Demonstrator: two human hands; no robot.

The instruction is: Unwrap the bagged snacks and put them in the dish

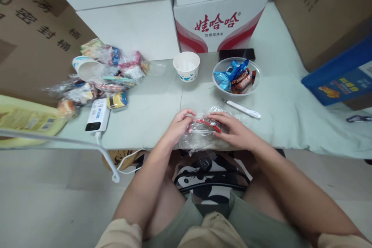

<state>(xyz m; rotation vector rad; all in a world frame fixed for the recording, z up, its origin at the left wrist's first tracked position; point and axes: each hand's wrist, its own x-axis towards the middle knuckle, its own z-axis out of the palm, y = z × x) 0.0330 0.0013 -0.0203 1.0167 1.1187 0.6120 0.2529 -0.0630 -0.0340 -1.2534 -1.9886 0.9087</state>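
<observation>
I see the clear bag point(200, 136) at the near edge of the surface point(151, 114), long axis left-right; left hand point(180, 124) fingers pinch its left end, right hand point(234, 131) fingers lie together on top (grip hidden).

One clear bag point(200, 136), one bowl point(258, 74), one power bank point(98, 115), one upright cup point(186, 66).

A crumpled clear plastic bag point(200, 135) with a red strip point(207, 123) running across its top lies flat, nearer the person than the round clear plastic bowl point(257, 81) of wrapped snacks and slightly to that bowl's left, well apart from it. Its film is wrinkled and glossy. What is inside cannot be made out. The left hand point(180, 124) pinches its left end. The right hand point(234, 130) grips its right side, fingertips on the red strip.
</observation>
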